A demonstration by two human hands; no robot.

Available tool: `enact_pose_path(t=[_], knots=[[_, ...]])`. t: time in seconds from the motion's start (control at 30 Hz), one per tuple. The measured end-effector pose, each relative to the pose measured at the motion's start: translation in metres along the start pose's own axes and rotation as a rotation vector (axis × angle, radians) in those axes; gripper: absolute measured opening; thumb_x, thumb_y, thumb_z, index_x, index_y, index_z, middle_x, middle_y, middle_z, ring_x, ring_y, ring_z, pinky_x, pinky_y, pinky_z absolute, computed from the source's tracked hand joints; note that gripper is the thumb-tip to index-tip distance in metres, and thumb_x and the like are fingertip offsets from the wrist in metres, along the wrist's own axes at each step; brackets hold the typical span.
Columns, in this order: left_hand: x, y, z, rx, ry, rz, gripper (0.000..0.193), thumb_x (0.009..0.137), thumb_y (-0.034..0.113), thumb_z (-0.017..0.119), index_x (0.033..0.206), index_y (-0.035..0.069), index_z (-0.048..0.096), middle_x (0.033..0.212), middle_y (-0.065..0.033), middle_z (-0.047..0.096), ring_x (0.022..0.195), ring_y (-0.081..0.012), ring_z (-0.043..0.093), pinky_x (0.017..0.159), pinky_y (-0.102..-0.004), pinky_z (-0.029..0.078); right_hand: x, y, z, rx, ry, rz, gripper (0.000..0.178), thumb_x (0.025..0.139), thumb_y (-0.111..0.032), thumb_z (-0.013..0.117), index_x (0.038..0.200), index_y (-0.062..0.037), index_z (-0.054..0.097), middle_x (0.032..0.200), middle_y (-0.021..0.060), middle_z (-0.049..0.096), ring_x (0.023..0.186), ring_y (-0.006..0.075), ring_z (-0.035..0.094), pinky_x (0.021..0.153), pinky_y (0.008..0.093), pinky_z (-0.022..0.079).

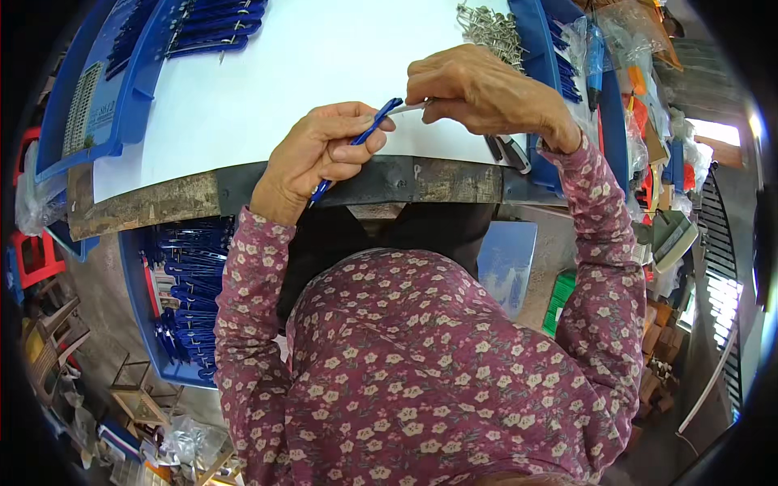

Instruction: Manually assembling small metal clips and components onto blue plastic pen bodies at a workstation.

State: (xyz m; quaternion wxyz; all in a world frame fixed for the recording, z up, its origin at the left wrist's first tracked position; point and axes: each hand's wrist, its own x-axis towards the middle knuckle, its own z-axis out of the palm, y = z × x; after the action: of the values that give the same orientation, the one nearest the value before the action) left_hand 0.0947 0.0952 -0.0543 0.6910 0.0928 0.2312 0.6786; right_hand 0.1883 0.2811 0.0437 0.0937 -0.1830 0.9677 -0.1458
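Observation:
Held in the fingers of my left hand [320,150] is a slim blue plastic handle-like piece [375,123], tilted over the table's near edge. Its upper end points toward my right hand [490,93], whose thumb and fingers are pinched together close to that end. What the right fingers hold, if anything, is too small to make out. Beyond the right hand lies a heap of small silvery metal parts [493,31]. A box cutter [514,154] with a grey and black handle rests near the table edge, below the right wrist.
White sheeting [219,130] covers the wooden table [154,212]. Bundled blue pieces [215,24] lie at the far left beside a blue tray [130,113]. Another blue bin [174,377], full of similar pieces, stands below on the left. Plastic bags [632,40] crowd the right side.

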Motion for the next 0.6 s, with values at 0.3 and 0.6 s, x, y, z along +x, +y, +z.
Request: enact_pose_path(t=[0.3,0.6], knots=[[-0.0022,-0.0014,-0.0027,-0.057,-0.067,-0.066,0.022,0.087,0.003,0.042,0.1,-0.013,0.047,0.074,-0.0117,0.051,0.043,-0.0008,0.033,0.029,-0.0124,0.023,-0.005,0.001,0.0,0.13,-0.023,0.004,0.013,0.071,-0.01,0.063,0.077,0.0,0.058,0.07,0.0062,0.054,0.07,0.0242,0.056,0.065,0.0357,0.041],[-0.001,-0.0048,0.0002,0.007,-0.044,-0.054,0.02,0.087,0.004,0.043,0.097,-0.012,0.048,0.072,-0.0112,0.052,0.041,-0.0015,0.033,0.028,-0.0128,0.024,-0.0105,-0.0017,0.0096,-0.009,0.064,-0.037,0.012,0.071,-0.01,0.064,0.077,-0.0011,0.057,0.069,0.0063,0.053,0.07,0.0241,0.055,0.064,0.0345,0.043]])
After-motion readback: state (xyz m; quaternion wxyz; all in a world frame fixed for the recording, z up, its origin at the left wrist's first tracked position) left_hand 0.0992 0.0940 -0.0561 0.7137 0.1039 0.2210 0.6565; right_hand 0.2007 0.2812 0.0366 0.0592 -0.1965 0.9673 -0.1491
